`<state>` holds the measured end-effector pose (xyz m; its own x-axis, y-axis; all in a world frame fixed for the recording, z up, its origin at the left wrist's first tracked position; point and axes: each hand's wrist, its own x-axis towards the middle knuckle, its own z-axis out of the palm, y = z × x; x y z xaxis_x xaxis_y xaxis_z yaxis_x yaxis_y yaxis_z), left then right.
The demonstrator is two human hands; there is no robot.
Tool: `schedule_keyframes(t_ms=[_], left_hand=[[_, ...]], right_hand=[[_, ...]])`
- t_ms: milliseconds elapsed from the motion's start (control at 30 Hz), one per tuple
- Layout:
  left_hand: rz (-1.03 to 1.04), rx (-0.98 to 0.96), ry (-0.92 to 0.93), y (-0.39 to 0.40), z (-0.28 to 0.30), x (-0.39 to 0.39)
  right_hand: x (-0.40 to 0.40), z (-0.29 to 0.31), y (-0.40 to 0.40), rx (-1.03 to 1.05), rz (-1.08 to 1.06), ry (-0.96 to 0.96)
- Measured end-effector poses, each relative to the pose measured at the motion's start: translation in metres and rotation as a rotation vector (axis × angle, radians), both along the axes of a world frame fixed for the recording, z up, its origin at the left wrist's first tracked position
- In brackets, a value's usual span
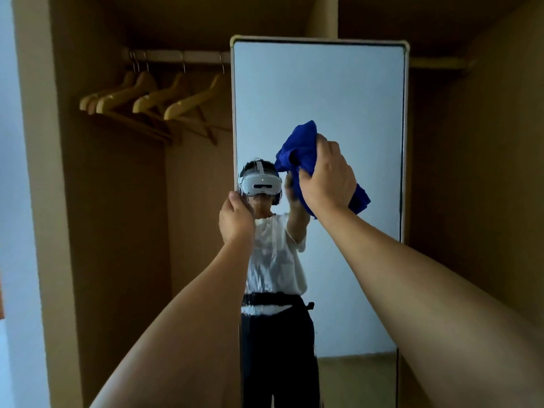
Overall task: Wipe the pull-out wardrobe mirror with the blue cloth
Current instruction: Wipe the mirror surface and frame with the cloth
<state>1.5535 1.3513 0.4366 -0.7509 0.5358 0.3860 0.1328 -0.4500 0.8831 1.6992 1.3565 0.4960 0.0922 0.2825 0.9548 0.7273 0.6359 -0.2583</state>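
Observation:
The tall pull-out wardrobe mirror [338, 92] stands upright in front of me in a pale frame, between two wardrobe bays. My right hand [326, 175] presses a bunched blue cloth [300, 148] against the glass at about mid-height, a little left of centre. My left hand [237, 219] grips the mirror's left edge, thumb on the front. The glass reflects a person in a headset, white shirt and dark trousers.
Several wooden hangers [153, 98] hang from a rail [179, 55] in the left bay, close to the mirror's left edge. Wardrobe panels [477, 172] flank the mirror on both sides. A pale wall [14, 201] runs down the far left.

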Motion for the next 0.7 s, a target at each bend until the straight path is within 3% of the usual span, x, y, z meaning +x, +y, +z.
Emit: schedule_keyframes(t_ms=[333, 700], left_hand=[[-0.113, 0.041, -0.053, 0.019, 0.060, -0.022], [-0.156, -0.011, -0.074, 0.033, 0.076, -0.032]], right_hand=[[-0.021, 0.072, 0.017, 0.221, -0.102, 0.014], [-0.061, 0.134, 0.016, 0.403, -0.085, -0.059]])
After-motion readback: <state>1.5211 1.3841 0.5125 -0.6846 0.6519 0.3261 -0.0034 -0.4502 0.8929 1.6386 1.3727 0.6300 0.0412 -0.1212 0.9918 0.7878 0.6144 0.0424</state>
